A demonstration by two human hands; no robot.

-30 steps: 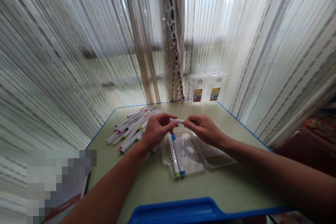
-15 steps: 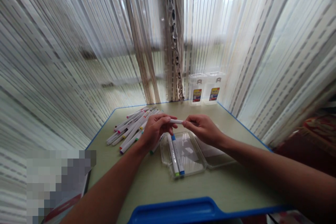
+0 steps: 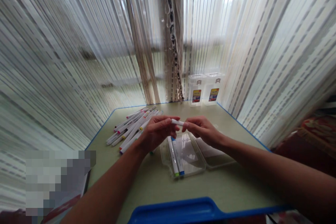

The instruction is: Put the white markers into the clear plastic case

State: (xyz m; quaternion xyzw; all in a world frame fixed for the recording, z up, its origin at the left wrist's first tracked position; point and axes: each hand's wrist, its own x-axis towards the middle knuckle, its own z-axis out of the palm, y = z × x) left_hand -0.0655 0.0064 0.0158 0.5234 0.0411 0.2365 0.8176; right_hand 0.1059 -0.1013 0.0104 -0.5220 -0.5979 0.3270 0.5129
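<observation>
Between my two hands is a white marker [image 3: 177, 122], held roughly level above the table. My left hand [image 3: 160, 128] pinches its left end, and the fingers of my right hand [image 3: 201, 127] close on its right end. Just below lies an open clear plastic case [image 3: 193, 154], its other half to the right partly behind my right forearm. Along the case's left side rest a marker with a light green end [image 3: 172, 157] and one with a blue end [image 3: 179, 159]. Left of my left hand is a loose pile of white markers [image 3: 131, 127] with coloured ends, partly covered by the hand.
Two upright clear plastic boxes [image 3: 206, 89] with yellow labels stand at the table's back right. A blue tray edge [image 3: 175, 210] runs along the front of the pale green table [image 3: 157, 185]. String curtains [image 3: 78, 42] hang behind, with a beaded strand [image 3: 172, 35].
The marker has tilted slightly, its right end now lower. My left fingers have shifted along it and spread a little lower; my right hand's fingers have loosened slightly beneath it.
</observation>
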